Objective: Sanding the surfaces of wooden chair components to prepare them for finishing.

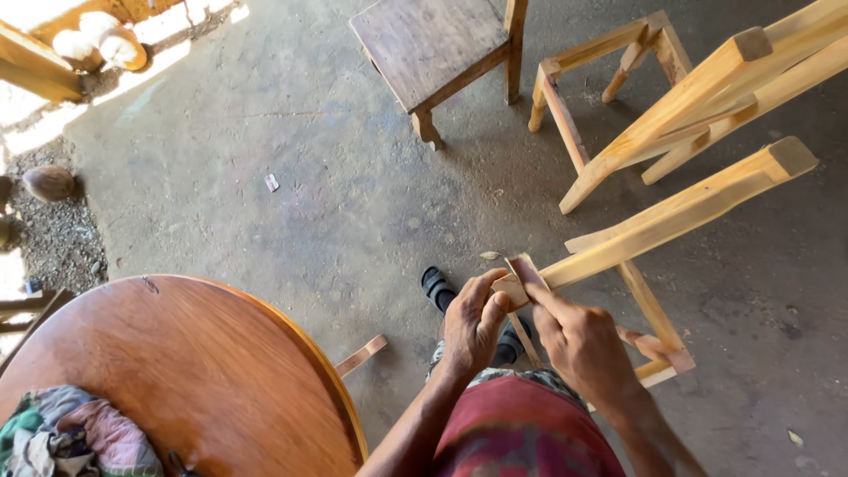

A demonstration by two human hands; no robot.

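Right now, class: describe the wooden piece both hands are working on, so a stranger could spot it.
Start at the round wooden table, then look right to the left hand and right hand. They grip the leg end of a pale, unfinished chair frame. Unlike the dark stool beyond, it lies tipped over.

Looks like a small open-air woodworking spot, the kind set up under a roof at someone's house, with a rough, stained concrete floor (291, 168) running out to sunlit dirt at the far left edge. Right of the round polished wooden table (177, 362) there are bare, unfinished wooden frames (689, 106) lying tipped over, pale fresh timber with no varnish. Beyond the table stands a darker finished wooden stool (433, 44), and a coconut (49, 183) sits out on the gravel.
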